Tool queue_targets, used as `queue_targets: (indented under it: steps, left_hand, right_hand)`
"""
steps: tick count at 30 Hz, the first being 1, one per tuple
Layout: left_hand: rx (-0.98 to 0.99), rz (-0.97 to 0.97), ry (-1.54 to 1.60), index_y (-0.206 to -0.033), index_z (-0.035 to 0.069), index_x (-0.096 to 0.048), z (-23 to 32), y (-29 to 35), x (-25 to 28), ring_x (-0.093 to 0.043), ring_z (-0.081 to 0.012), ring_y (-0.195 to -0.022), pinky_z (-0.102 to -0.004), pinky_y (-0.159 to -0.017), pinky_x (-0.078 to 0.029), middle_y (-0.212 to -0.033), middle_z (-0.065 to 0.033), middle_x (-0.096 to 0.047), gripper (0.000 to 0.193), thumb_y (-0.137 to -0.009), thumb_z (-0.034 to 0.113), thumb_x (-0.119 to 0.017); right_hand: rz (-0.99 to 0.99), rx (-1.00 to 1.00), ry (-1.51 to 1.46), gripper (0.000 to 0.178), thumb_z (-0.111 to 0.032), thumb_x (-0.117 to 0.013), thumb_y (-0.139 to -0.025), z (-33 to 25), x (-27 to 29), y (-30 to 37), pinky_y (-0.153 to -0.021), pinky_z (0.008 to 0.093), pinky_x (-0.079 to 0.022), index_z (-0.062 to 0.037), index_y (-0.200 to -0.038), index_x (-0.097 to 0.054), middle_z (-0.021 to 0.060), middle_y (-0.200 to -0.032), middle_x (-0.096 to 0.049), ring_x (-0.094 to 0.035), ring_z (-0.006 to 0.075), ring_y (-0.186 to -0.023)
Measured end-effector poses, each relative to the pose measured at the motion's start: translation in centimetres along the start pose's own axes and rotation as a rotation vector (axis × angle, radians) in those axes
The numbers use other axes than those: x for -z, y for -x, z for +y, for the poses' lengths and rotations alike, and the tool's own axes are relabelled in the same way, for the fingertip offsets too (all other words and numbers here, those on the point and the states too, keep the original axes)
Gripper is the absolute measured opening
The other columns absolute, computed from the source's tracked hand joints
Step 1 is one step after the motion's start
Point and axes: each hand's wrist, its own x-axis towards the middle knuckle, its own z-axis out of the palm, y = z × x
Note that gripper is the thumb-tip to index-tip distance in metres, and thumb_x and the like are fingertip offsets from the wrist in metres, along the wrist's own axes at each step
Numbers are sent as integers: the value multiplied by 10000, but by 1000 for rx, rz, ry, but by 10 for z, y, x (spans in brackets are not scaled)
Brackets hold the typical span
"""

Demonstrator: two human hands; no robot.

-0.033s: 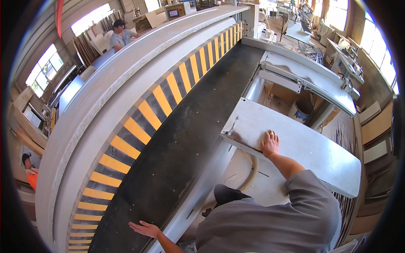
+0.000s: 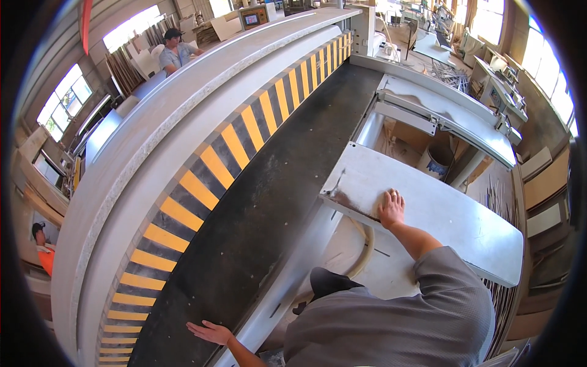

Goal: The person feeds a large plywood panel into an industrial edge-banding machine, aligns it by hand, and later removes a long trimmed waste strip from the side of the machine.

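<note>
My right hand lies on a pale metal table panel, palm down near its left end, holding nothing. A ring shows on one finger. At the lower middle, my left hand is held out with fingers stretched and empty, over the long black machine bed. Whether it touches the bed I cannot tell. Along the bed's far side runs a guard with yellow and black stripes, below a long grey machine beam.
A second metal support table with a fence stands farther back. Between the tables is a bucket on the floor. A control panel sits behind the beam. One person stands beyond it; another in orange is at far left.
</note>
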Motion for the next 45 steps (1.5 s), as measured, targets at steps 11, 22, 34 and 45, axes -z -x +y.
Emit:
queue_targets:
  steps: [11, 22, 34, 45]
  left_hand:
    - [-7, 7, 17, -1581, 61, -383, 1, -2, -1, -404, -409, -1474, -497, -1201, -384, -1621, -211, -390, 578, -1132, 423, -345]
    - [12, 52, 49, -1496, 38, -476, 1, -2, 3, -496, -405, -1386, -485, -1149, -433, -1527, -203, -494, 516, -1131, 388, -371]
    - [7, 30, 65, -1472, 55, -506, 11, -1, 14, -519, -385, -1359, -476, -1097, -457, -1507, -179, -514, 482, -1129, 373, -389]
    - [95, -134, 231, -909, -35, -659, 6, 6, 5, -611, -428, -863, -505, -796, -487, -893, -246, -651, 465, -1122, 306, -425]
  right_hand:
    - [54, 8, -10, 616, -343, -537, -977, 4, -7, -1, -1291, 475, -141, -60, -1515, -437, 179, -1639, -341, -218, 345, -1567]
    - [56, 19, -15, 613, -345, -533, -978, 4, -5, 0, -1287, 493, -147, -64, -1514, -434, 181, -1633, -345, -226, 353, -1562]
    - [45, 12, -9, 623, -340, -530, -980, 3, -4, 0, -1292, 487, -132, -61, -1527, -425, 183, -1644, -332, -207, 349, -1570]
    - [30, 7, -16, 623, -343, -545, -971, 4, -5, -1, -1290, 488, -145, -57, -1513, -435, 191, -1631, -353, -225, 357, -1563]
